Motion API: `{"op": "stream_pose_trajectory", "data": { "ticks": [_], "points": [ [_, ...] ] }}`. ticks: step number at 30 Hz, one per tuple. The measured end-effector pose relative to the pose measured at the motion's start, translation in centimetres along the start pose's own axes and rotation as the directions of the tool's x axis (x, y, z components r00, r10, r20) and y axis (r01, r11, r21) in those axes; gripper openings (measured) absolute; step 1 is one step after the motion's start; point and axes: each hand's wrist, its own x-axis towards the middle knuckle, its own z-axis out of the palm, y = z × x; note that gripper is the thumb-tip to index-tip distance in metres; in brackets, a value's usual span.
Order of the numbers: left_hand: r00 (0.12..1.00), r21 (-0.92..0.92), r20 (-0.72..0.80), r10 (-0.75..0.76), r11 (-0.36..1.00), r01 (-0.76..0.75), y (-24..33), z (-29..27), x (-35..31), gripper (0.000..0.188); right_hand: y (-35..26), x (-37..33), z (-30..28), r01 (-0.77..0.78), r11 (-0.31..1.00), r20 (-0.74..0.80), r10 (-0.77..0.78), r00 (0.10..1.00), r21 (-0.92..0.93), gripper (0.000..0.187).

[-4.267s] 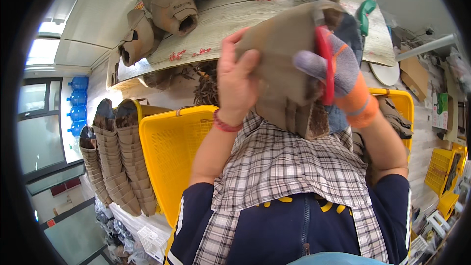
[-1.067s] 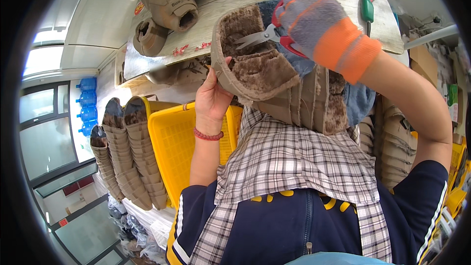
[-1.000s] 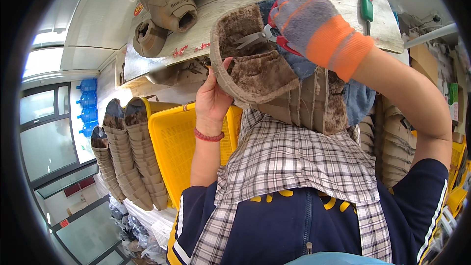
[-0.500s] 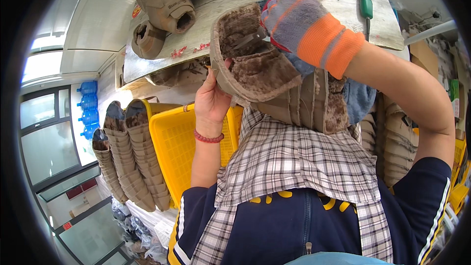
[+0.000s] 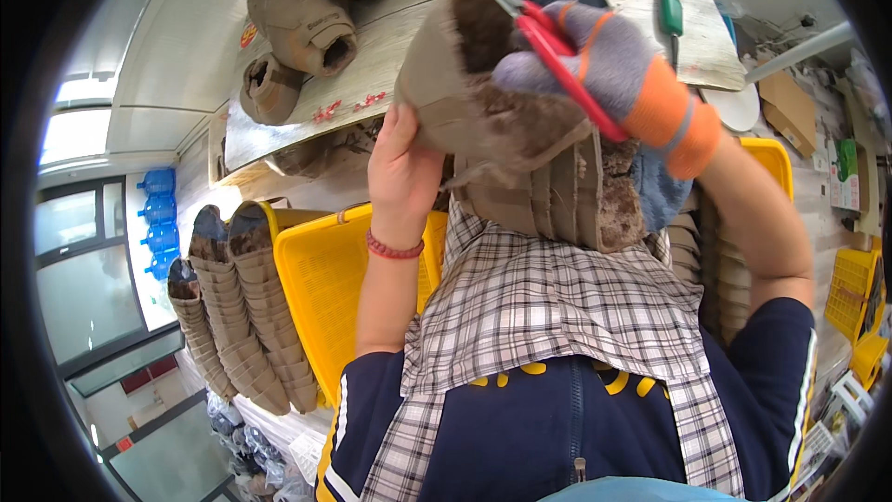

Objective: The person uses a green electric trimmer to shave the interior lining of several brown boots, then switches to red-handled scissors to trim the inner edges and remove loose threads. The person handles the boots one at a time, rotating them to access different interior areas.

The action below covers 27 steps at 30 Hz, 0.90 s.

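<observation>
A tan shoe upper (image 5: pixel 429 70) with brown fur lining and a patch of blue at its far side is held up in front of me. My left hand (image 5: pixel 401 167), bare with a red bead bracelet, grips its left edge, thumb and fingers closed on it. My right hand (image 5: pixel 636 79), in a grey and orange knitted glove, is closed round red-handled scissors (image 5: pixel 569 67). Their blades reach up and left over the upper's far rim. A pile of more fur-lined uppers (image 5: pixel 525 204) rests on my lap against the checked apron (image 5: pixel 567 297).
Ahead stands a worktable (image 5: pixel 386 51) with several tan shoe uppers (image 5: pixel 325 42) at its left and a green-handled tool (image 5: pixel 673 2) at its right. A yellow basket (image 5: pixel 321 270) is at my left, beside stacked uppers (image 5: pixel 246 307). Another yellow basket (image 5: pixel 771 163) shows behind my right arm.
The scissors have come out of the upper's opening and swung up, now pointing to the far left. The upper has tilted, turning its tan outer side toward me. My right elbow has drawn inward.
</observation>
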Motion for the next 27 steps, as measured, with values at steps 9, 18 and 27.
{"op": "stream_pose_trajectory", "data": {
  "ticks": [9,18,27],
  "points": [
    [0.988,0.419,0.063,-0.144,0.902,0.104,-6.7,9.1,0.2,0.068,2.3,-3.8,-0.3,0.364,0.916,-0.684,-0.375,0.626,-0.169,0.043],
    [0.987,0.45,-0.02,0.162,0.882,-0.136,-0.6,0.4,1.8,0.012,5.6,-9.1,-6.0,0.054,0.823,-0.667,-0.494,0.558,-0.565,0.031],
    [0.933,0.89,0.359,-0.03,0.311,-0.332,-8.8,10.8,1.6,0.065,3.3,-6.7,-0.5,0.443,0.796,-0.831,0.129,0.541,0.412,0.034]
  ]
}}
